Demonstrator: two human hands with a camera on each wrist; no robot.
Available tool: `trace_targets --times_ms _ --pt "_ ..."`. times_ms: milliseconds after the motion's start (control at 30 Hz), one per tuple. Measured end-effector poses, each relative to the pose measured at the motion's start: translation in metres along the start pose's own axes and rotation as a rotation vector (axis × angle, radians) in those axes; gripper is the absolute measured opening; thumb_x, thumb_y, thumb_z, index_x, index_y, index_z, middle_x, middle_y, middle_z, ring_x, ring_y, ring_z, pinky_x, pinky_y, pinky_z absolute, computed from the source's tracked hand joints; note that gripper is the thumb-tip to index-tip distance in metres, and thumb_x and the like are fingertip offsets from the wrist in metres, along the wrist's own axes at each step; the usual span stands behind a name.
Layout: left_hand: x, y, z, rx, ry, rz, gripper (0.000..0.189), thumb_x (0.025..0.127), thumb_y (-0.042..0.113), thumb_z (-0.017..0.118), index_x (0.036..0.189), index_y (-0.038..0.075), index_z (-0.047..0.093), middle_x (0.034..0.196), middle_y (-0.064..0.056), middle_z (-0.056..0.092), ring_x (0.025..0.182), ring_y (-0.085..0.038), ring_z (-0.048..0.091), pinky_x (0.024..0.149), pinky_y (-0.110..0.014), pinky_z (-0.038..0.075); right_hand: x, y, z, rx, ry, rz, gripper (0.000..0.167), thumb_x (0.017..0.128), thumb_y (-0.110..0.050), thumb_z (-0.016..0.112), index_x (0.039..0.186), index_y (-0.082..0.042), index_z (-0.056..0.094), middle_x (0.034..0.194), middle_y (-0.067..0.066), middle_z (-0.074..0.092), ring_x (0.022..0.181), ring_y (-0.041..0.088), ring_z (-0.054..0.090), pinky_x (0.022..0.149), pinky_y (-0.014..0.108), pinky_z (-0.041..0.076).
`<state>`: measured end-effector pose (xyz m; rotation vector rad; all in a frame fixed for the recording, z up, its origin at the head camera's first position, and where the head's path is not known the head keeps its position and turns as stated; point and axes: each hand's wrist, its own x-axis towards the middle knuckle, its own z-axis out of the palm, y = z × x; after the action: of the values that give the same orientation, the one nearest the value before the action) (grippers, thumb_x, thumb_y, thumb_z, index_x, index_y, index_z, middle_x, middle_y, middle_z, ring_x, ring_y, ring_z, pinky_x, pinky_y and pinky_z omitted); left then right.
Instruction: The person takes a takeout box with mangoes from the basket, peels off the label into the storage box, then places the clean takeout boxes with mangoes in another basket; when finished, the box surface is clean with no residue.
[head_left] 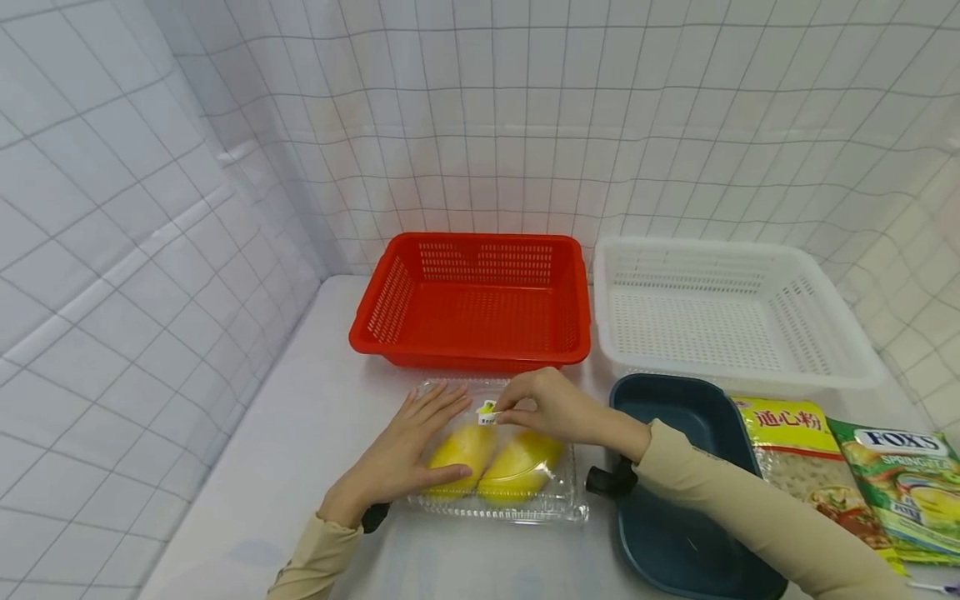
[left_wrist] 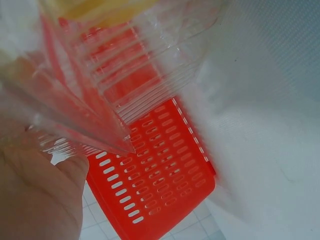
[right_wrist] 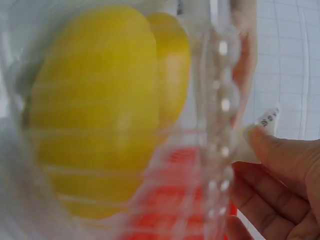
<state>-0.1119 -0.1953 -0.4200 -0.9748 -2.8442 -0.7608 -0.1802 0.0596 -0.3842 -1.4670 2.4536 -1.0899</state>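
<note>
A clear plastic clamshell box lies on the table with two yellow mango-like fruits inside. Spread flat over the left side of its lid, my left hand rests with straight fingers. My right hand pinches a small white label between thumb and forefinger at the upper middle of the lid. In the right wrist view the label stands up from the box beside the thumb, printed with dark marks. The left wrist view shows my left hand at the ribbed clear box wall.
Directly behind the box stands a red basket, with a white basket to its right. A dark blue tub sits under my right forearm. Farther right lie a pasta bag and a green Foxs packet.
</note>
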Motion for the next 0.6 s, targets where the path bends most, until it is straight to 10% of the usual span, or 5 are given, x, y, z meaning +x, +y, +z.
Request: trace_targets --times_ms 300,600 --pt "0.001 0.0 0.001 0.005 0.002 -0.001 0.084 0.082 0.058 0.063 0.148 0.014 0.034 0.154 -0.002 0.027 0.142 -0.027 0.014 0.112 -0.052 0.002 -0.025 0.014 -0.024 0.122 0.205 0.134 0.012 0.084 -0.017 0.074 0.095 -0.014 0.075 0.086 -0.011 0.069 0.076 0.008 0.06 0.07 0.032 0.053" --pt "0.0 0.001 0.001 0.002 0.002 -0.002 0.084 0.082 0.058 0.063 0.148 0.014 0.034 0.154 0.0 0.026 0.142 -0.024 0.013 0.112 -0.051 0.002 -0.091 0.029 -0.068 0.055 0.365 0.308 0.014 0.081 -0.011 0.076 0.095 -0.014 0.076 0.083 -0.009 0.067 0.072 0.011 0.057 0.064 0.024 0.051"
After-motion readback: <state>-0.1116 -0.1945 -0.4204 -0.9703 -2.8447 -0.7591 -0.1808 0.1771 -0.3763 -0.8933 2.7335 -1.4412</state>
